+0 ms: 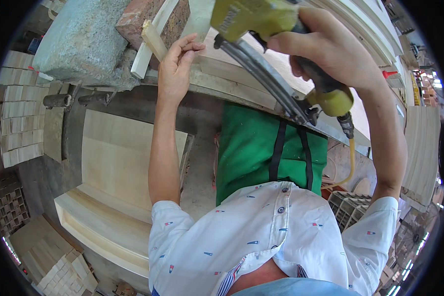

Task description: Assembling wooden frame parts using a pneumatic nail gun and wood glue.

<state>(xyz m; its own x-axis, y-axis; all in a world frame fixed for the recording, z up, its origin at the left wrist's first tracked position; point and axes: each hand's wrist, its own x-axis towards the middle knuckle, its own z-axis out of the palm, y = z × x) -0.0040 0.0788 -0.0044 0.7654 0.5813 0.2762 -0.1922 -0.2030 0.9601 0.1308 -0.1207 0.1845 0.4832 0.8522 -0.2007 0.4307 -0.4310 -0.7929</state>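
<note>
My right hand (330, 47) is wrapped round the black grip of a yellow-green air nail gun (254, 18). The gun is raised over the workbench, its long grey magazine slanting down toward me, and a yellow air hose (351, 160) hangs from the handle's end. My left hand (176, 66) is at the bench edge with loosely bent fingers, thumb apart from them, and nothing visible in it. Just left of those fingers a short wooden stick (154, 40) leans against a pale wooden strip (148, 52). A pale wooden panel with a raised edge board (237, 74) lies beneath the gun.
A rough concrete block (79, 42) and a reddish brick (135, 19) weigh on the bench's left. Below left stands a pale wooden box-like piece (113, 153). Stacked wood blocks (22, 123) are farther left, stacked boards (422, 153) at right. A green apron (249, 153) covers my lap.
</note>
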